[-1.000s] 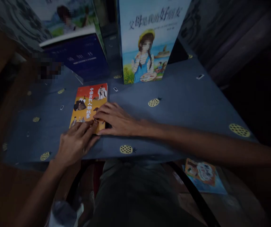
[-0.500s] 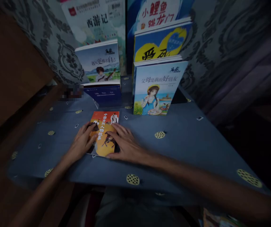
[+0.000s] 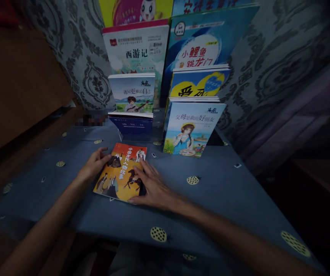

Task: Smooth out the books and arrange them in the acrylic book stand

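Observation:
A paperback book with an orange and yellow cover lies flat and slightly turned on the table in front of me. My right hand rests over its right edge, fingers spread, with the thumb near the bottom corner. At the upper left edge is my left hand, its thumb reaching onto the cover and its other fingers loosely extended. Neither hand is wrapped around the book. Just behind it stands a dark blue book, and to the right a light blue book with a girl on the cover.
Behind these, several more books stand upright in two columns, among them a pale green one and a teal one. A blue cloth with pineapple prints covers the table. Patterned curtain hangs behind.
My left hand has slid off the cover to the book's left edge, uncovering the lower left figures. My right hand stays on the right edge. The view has tilted up, showing more books behind.

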Available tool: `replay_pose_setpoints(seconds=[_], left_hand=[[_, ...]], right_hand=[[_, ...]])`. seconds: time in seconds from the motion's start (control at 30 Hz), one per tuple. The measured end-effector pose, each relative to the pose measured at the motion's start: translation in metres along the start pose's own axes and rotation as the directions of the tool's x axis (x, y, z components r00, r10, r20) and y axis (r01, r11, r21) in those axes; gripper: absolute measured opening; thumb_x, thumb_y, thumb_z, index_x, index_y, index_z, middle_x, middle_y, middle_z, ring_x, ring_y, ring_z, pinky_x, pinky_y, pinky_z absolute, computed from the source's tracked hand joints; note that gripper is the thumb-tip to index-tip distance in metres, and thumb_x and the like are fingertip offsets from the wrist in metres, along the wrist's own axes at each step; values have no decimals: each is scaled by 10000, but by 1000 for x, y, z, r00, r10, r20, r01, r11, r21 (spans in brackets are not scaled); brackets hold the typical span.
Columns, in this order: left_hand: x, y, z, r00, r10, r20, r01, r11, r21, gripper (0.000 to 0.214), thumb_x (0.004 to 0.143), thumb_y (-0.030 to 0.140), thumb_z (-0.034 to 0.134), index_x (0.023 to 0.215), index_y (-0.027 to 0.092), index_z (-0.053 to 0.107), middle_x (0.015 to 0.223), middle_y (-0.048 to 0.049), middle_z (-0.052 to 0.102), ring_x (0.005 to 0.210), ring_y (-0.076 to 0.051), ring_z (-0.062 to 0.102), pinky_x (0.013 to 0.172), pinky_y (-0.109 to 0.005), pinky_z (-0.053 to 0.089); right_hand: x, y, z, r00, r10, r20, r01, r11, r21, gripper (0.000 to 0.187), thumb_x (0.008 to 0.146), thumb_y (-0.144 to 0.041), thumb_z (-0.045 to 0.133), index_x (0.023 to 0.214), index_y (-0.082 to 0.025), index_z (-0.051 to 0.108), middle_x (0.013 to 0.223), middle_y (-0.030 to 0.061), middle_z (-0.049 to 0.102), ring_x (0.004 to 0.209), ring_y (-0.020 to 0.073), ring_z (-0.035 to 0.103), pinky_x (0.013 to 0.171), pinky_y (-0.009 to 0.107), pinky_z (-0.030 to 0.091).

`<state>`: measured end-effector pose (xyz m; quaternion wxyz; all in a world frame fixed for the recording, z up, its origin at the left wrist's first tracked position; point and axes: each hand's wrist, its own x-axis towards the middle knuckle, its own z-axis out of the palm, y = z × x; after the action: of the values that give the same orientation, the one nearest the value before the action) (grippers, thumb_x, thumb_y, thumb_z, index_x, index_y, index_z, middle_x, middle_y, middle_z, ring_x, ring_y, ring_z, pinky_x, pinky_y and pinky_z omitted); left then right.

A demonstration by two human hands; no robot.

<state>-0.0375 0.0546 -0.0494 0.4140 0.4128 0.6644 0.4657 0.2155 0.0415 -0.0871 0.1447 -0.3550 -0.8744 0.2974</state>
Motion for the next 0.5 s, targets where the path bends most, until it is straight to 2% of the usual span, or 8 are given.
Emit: replay_pose_setpoints(seconds=[0.1, 0.2, 0.33, 0.5], left_hand=[[-3, 4, 7, 979, -184, 90, 199, 958, -206, 303, 787, 190, 759, 1070, 148, 658, 812, -53, 752, 663, -194, 723, 622, -286, 584], [-7, 3, 14, 953, -261, 155, 299, 894, -335, 120, 834, 124, 714, 939, 140, 659, 761, -60, 750, 616, -183, 724, 617, -282, 609], [-13, -3, 19, 958, -266, 107, 285, 850, -443, 79, 850, 70, 669, 888, 138, 653, 729, -40, 742, 592, -153, 715, 617, -255, 616], [-19, -13, 21, 979, -179, 93, 202, 856, -475, 106, 819, 129, 735, 907, 156, 683, 803, -58, 770, 738, -208, 765, 737, -324, 652]], right_hand=[[-1, 3, 1, 999, -27, -28, 27, 1000, -3, 1122, 731, -748, 769, 1618, -212, 342, 1733, 204, 138, 1603, 423, 106, 1265, 687, 202], [-1, 4, 2, 997, -32, -68, 32, 999, 6, 997, 814, -682, 735, 1612, -224, 351, 1737, 185, 146, 1605, 408, 122, 1263, 678, 219], [-2, 5, 4, 993, 3, -122, 7, 997, 78, 887, 908, -644, 640, 1617, -206, 334, 1741, 188, 116, 1611, 386, 108, 1264, 647, 243], [-3, 10, 8, 970, 110, -218, -53, 966, 251, 889, 937, -666, 570, 1639, -207, 276, 1745, 182, 96, 1619, 360, 63, 1281, 627, 223]])
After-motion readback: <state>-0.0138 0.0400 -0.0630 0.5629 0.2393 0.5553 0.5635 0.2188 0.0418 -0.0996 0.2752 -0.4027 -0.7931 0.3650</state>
